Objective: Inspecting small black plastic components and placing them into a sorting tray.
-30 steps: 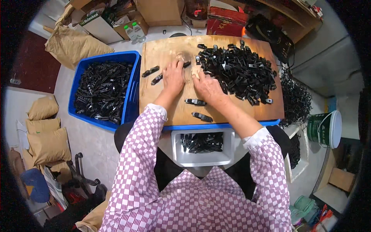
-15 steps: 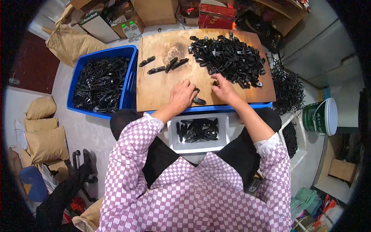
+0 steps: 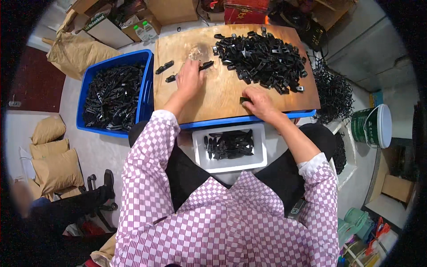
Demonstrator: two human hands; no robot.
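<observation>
On the far left part of the wooden board (image 3: 222, 100), my left hand (image 3: 189, 79) is bent down over a few slim black plastic parts. Its fingers are closed at one of them, with the fingertips partly hidden. One long black part (image 3: 206, 66) shows just right of the fingers, and another black part (image 3: 164, 67) lies apart to the left. My right hand (image 3: 260, 103), near the board's front edge, pinches a small black plastic piece (image 3: 244, 100) between thumb and fingers. Beyond it spreads a heap of small black plastic pieces (image 3: 262, 60).
A blue bin (image 3: 146, 95) full of black parts stands left of the board. Between my knees sits a white foam tray (image 3: 230, 167) holding slim black parts. At right are a tangle of black plastic (image 3: 332, 91) and a green-and-white bucket (image 3: 371, 127). Someone's dark-clothed leg (image 3: 73, 200) shows at lower left.
My left hand has moved away from me and left, from the front edge to the row of parts. My right hand has drawn back from the heap and now shows a small black piece.
</observation>
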